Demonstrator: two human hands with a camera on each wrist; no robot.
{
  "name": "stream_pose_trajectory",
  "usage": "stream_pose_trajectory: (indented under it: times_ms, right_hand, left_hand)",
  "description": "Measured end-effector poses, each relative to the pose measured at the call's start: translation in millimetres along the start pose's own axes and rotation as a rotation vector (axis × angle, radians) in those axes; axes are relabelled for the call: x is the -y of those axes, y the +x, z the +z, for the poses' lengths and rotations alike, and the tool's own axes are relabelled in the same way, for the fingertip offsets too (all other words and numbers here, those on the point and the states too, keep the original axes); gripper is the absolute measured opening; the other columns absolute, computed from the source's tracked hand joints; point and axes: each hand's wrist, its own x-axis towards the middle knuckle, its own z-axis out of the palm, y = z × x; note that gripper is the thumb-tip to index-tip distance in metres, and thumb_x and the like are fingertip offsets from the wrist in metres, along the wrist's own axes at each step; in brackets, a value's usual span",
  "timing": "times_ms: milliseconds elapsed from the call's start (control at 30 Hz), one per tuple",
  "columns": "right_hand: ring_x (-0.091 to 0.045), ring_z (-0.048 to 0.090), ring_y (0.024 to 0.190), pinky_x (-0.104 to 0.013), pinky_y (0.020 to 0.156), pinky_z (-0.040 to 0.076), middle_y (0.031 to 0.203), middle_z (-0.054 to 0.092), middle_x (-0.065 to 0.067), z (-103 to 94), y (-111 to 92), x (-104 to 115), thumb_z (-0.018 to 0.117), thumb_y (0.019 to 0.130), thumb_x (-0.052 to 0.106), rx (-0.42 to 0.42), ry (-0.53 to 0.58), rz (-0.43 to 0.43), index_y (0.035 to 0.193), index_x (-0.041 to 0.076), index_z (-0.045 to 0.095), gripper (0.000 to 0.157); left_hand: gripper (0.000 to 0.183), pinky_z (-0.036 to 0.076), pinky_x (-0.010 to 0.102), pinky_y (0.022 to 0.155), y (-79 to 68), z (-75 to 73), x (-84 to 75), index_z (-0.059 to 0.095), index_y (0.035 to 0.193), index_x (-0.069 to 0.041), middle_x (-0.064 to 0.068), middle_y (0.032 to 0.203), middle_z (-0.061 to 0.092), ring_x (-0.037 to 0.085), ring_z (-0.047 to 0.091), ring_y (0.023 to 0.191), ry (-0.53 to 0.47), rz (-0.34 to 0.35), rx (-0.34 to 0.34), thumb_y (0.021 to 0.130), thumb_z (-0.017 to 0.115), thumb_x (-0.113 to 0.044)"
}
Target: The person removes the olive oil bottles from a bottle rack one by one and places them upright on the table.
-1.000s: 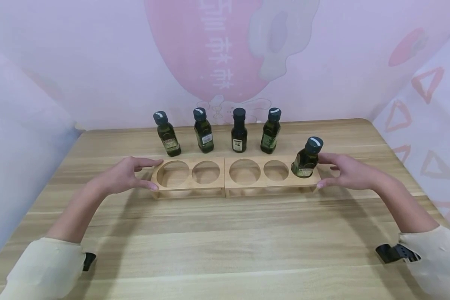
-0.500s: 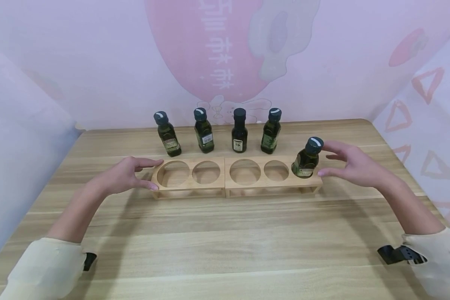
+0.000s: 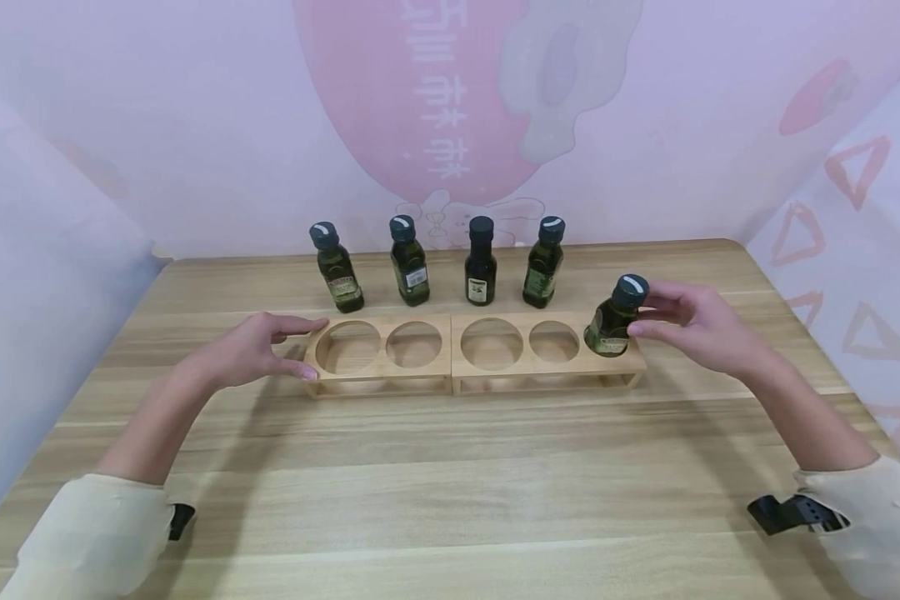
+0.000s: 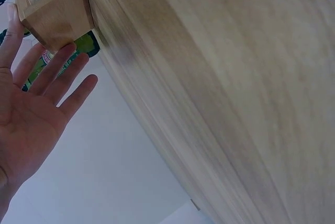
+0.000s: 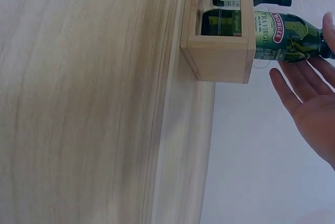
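Note:
A low wooden bottle rack (image 3: pixel 451 367) with round holes stands across the table, a seam near its middle. My left hand (image 3: pixel 249 353) spans its left end, thumb at the front corner and forefinger at the back. In the left wrist view, the other fingers (image 4: pixel 57 75) lie spread by the end panel. A green glass olive oil bottle (image 3: pixel 610 325), dark-capped, stands in the rightmost hole. My right hand (image 3: pixel 701 329) holds its upper part, thumb in front and fingers partly hidden behind. The right wrist view shows the bottle's label (image 5: pixel 269 29) and its base inside the rack.
Behind the rack stand several dark bottles: a labelled green one (image 3: pixel 339 275) at left, another (image 3: pixel 410 267) beside it, a slim dark one (image 3: pixel 481 267) and a green one (image 3: pixel 543 267). A patterned pink-white sheet (image 3: pixel 225 125) rises along the table's (image 3: pixel 450 483) back edge.
My right hand has let go of the rack's right end, lifted slightly, and come in around the olive oil bottle. The left hand and the rack have stayed put.

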Motion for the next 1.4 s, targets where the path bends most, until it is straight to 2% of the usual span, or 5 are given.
stream_pose_trajectory:
  times_ms: [100,400,633,967,1400]
  right_hand:
    - [0.001,0.069,0.106,-0.020,0.088,0.059,0.116,0.072,0.016,2.8,1.3,0.7,0.070,0.096,-0.006,-0.018,0.032,0.001,0.131,-0.018,0.058,0.039]
    - [0.002,0.070,0.103,-0.018,0.088,0.058,0.111,0.075,0.016,7.9,5.4,0.3,0.071,0.094,-0.007,-0.085,0.049,0.031,0.127,-0.018,0.062,0.036]
    - [0.001,0.072,0.099,-0.016,0.086,0.058,0.105,0.077,0.015,7.6,7.5,-2.2,0.074,0.093,-0.004,-0.114,0.038,0.038,0.123,-0.011,0.070,0.030]
    - [-0.003,0.073,0.099,-0.017,0.086,0.058,0.102,0.078,0.011,8.0,6.8,-3.0,0.074,0.092,-0.007,-0.138,0.128,0.056,0.117,-0.001,0.077,0.026]
    - [0.001,0.073,0.095,-0.015,0.083,0.058,0.097,0.077,0.017,9.8,5.6,-0.9,0.075,0.092,-0.003,-0.181,0.087,0.095,0.113,0.005,0.080,0.023]
  left_hand:
    - [0.077,0.039,0.065,0.113,-0.1,0.0,-0.4,0.053,0.147,0.006,0.025,0.149,0.054,0.048,0.044,0.142,-0.002,-0.002,0.002,0.085,0.087,-0.024]
    - [0.077,0.039,0.064,0.113,-0.3,0.0,-0.8,0.052,0.147,0.005,0.025,0.149,0.053,0.047,0.045,0.141,0.001,-0.006,0.004,0.085,0.087,-0.024]
    - [0.077,0.039,0.064,0.113,-0.8,-0.5,-0.6,0.052,0.148,0.005,0.025,0.149,0.053,0.048,0.045,0.141,0.003,-0.008,0.004,0.085,0.087,-0.024]
    - [0.077,0.040,0.064,0.113,-0.9,0.2,2.4,0.053,0.147,0.004,0.024,0.149,0.054,0.047,0.046,0.141,0.009,0.000,-0.002,0.085,0.087,-0.026]
    - [0.076,0.040,0.064,0.113,-0.6,0.5,1.0,0.053,0.147,0.004,0.024,0.149,0.054,0.047,0.046,0.141,0.007,0.001,0.000,0.086,0.087,-0.025]
